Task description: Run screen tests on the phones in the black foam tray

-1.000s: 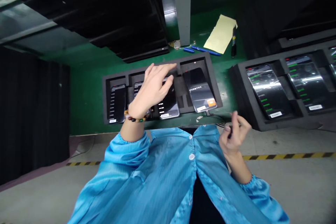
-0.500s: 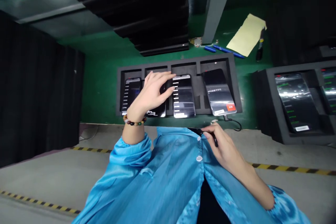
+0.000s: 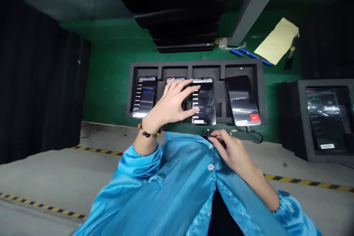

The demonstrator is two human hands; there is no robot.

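My left hand (image 3: 171,105) lies spread over the second phone, its fingertips at the left side of the third phone (image 3: 206,99), whose screen shows a list. Most of the second phone (image 3: 176,79) is hidden under that hand. My right hand (image 3: 232,149) pinches a black cable plug (image 3: 208,133), its metal tip pointing up, just below the third phone's bottom edge and apart from it. At the left end is the first phone (image 3: 144,97), also with a list. The fourth phone (image 3: 243,97) sits tilted, with a cable (image 3: 256,132) plugged into its lower end.
A black foam tray (image 3: 128,92) with compartments holds these phones on a green table (image 3: 107,81). Farther right stands another foam tray (image 3: 302,118) with a phone. Blue pens (image 3: 254,54), yellow paper (image 3: 276,40) and a dark marker (image 3: 290,57) lie behind. A grey post (image 3: 257,7) rises there.
The view has shifted, so the tray appears farther right. My left fingers reach farther over the third phone. The plug in my right hand now points up, closer to that phone's lower edge.
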